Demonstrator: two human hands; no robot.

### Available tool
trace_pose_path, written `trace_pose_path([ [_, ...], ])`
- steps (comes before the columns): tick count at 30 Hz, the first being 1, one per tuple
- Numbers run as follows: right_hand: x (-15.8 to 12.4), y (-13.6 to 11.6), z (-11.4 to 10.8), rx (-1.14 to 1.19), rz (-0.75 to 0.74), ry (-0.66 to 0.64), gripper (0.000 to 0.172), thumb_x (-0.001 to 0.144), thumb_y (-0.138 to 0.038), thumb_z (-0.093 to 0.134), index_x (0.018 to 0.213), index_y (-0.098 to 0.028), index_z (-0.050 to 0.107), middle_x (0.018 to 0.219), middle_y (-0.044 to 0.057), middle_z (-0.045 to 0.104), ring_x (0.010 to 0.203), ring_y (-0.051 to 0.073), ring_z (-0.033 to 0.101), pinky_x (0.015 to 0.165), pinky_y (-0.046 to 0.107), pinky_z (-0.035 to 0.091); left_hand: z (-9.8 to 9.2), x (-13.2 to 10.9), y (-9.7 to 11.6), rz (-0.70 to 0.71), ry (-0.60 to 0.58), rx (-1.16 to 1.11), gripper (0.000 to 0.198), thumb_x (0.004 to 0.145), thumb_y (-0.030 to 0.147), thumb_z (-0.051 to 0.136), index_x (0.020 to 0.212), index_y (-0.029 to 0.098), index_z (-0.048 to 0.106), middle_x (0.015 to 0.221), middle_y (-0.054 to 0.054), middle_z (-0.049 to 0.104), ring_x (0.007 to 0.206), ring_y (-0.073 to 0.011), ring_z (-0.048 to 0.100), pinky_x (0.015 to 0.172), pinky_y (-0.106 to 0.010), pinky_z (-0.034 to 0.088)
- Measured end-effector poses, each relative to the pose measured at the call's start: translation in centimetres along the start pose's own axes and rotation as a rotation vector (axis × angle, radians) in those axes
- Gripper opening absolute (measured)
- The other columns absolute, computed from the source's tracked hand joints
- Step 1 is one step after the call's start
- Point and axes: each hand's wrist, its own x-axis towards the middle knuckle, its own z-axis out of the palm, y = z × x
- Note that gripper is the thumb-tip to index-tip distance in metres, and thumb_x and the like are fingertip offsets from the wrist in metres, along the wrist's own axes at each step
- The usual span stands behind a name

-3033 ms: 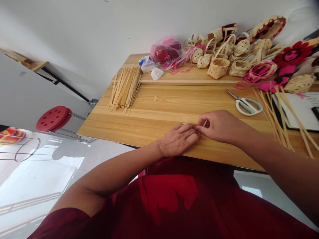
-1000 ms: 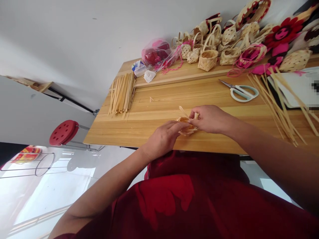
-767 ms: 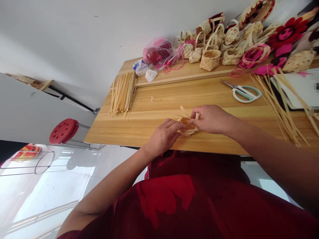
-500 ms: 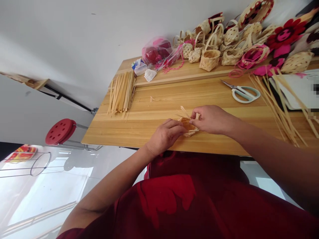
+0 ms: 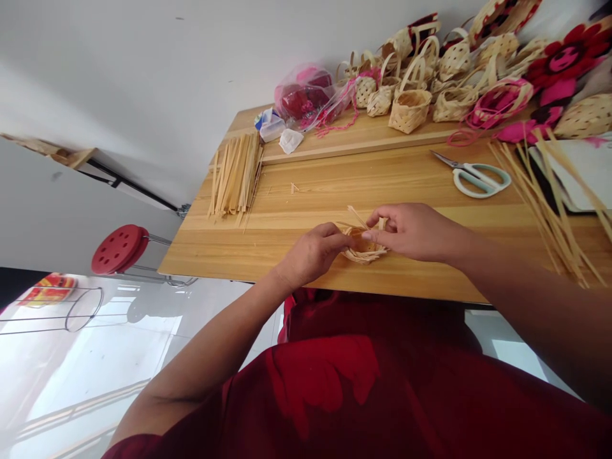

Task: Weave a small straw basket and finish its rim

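Observation:
A small, half-round woven piece of pale bamboo-like strips (image 5: pixel 364 247) rests on the wooden table (image 5: pixel 229 252), with loose strip ends sticking up from it. My left hand (image 5: pixel 315 254) grips its left side, fingers over the rim. My right hand (image 5: pixel 414 233) pinches its right side between thumb and fingers. The fingers hide part of the rim and inside. A bundle of cut strips (image 5: pixel 235 175) lies well to the left of my hands.
Scissors with pale green handles (image 5: pixel 478 180) and long loose strips (image 5: pixel 549 213) lie to the right. Along a raised back shelf (image 5: pixel 363 143) stand several woven baskets (image 5: pixel 410 109), a pink-red plastic bag (image 5: pixel 303 95) and felt flowers. A red stool (image 5: pixel 117 248) stands beyond the table's left end.
The strips between my hands now form a rounder, bowl-like woven shape. My hands stay close together around it, and the view has shifted slightly.

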Motion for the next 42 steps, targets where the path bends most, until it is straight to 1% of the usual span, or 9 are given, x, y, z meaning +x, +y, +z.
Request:
trace_pose_path([
  [3, -0.9, 1.9, 0.2, 0.48, -0.025, -0.109, 0.069, 0.087, -0.064, 0.067, 0.141, -0.022, 0.055, 0.081, 0.004, 0.075, 0.069, 0.024, 0.072, 0.059, 0.033, 0.049, 0.0, 0.1, -0.1, -0.03, 0.042, 0.017, 0.024, 0.105, 0.019, 0.054, 0.108, 0.018, 0.078, 0.093, -0.005, 0.067, 0.087, -0.0148, 0.068, 0.08, -0.027, 0.057],
  [6, -2.4, 3.6, 1.2, 0.778, -0.062, -0.138, 0.079, 0.077, -0.063, 0.078, 0.14, -0.024, 0.052, 0.102, 0.01, 0.078, 0.084, 0.028, 0.076, 0.065, 0.036, 0.055, 0.1, 0.1, -0.2, -0.039, 0.07, 0.0, 0.022, 0.105, 0.02, 0.055, 0.101, 0.016, 0.076, 0.095, -0.006, 0.068, 0.088, -0.0145, 0.068, 0.082, -0.027, 0.058],
  [10, -3.8, 3.5, 3.5, 0.822, -0.049, -0.014, 0.066, 0.066, -0.045, 0.092, 0.121, -0.027, 0.059, 0.098, 0.005, 0.075, 0.09, 0.026, 0.075, 0.08, 0.04, 0.06, 0.3, 0.2, -0.3, -0.023, 0.085, -0.037, 0.023, 0.106, 0.02, 0.054, 0.106, 0.017, 0.077, 0.097, -0.006, 0.069, 0.089, -0.0142, 0.069, 0.083, -0.028, 0.059],
  [16, -3.4, 2.4, 5.5, 0.78, 0.029, 0.194, 0.053, 0.07, -0.05, 0.09, 0.108, -0.027, 0.061, 0.082, 0.0, 0.071, 0.073, 0.022, 0.072, 0.07, 0.038, 0.059, 0.3, -0.2, -0.2, 0.012, 0.047, -0.007, 0.026, 0.108, 0.022, 0.051, 0.115, 0.02, 0.076, 0.101, -0.007, 0.07, 0.09, -0.0138, 0.07, 0.082, -0.028, 0.06],
  [24, -2.7, 2.3, 5.1, 0.828, 0.019, 0.249, 0.045, 0.079, -0.066, 0.08, 0.089, -0.025, 0.062, 0.077, 0.0, 0.069, 0.065, 0.017, 0.066, 0.063, 0.033, 0.057, -0.2, -1.8, 1.3, 0.244, 0.005, 0.559, 0.035, 0.106, 0.015, 0.049, 0.133, 0.028, 0.067, 0.14, -0.008, 0.07, 0.122, -0.0237, 0.062, 0.096, -0.04, 0.051],
  [29, -2.7, 1.7, 5.2, 0.849, 0.024, 0.214, 0.044, 0.081, -0.066, 0.078, 0.089, -0.026, 0.06, 0.073, -0.001, 0.068, 0.063, 0.017, 0.065, 0.062, 0.032, 0.056, -0.9, -0.8, 1.7, 0.148, -0.049, 0.482, 0.029, 0.107, 0.018, 0.052, 0.119, 0.034, 0.073, 0.129, 0.002, 0.077, 0.143, -0.0282, 0.05, 0.118, -0.054, 0.03],
  [38, -1.8, 1.5, 4.9, 0.867, -0.053, 0.25, 0.045, 0.079, -0.064, 0.083, 0.075, -0.025, 0.06, 0.063, -0.001, 0.067, 0.056, 0.016, 0.064, 0.056, 0.031, 0.054, -3.1, 3.1, 3.0, -0.05, -0.334, 0.246, 0.032, 0.097, 0.006, 0.056, 0.094, 0.028, 0.079, 0.095, 0.0, 0.082, 0.142, -0.0303, 0.052, 0.125, -0.065, 0.011],
  [40, -1.5, 1.6, 4.8, 0.889, -0.069, 0.247, 0.045, 0.077, -0.063, 0.085, 0.074, -0.025, 0.061, 0.063, -0.001, 0.067, 0.056, 0.016, 0.064, 0.056, 0.031, 0.055, -3.0, 3.4, 3.3, -0.106, -0.383, 0.18, 0.028, 0.098, 0.01, 0.057, 0.094, 0.027, 0.079, 0.1, -0.001, 0.082, 0.139, -0.0302, 0.055, 0.125, -0.065, 0.015],
  [42, -1.4, 1.7, 4.9, 0.916, -0.075, 0.226, 0.044, 0.077, -0.063, 0.085, 0.076, -0.025, 0.063, 0.064, -0.001, 0.067, 0.057, 0.016, 0.063, 0.056, 0.031, 0.055, -2.9, 3.4, 3.3, -0.15, -0.402, 0.114, 0.026, 0.1, 0.015, 0.056, 0.096, 0.025, 0.08, 0.105, -0.003, 0.081, 0.13, -0.0293, 0.06, 0.12, -0.058, 0.031],
])
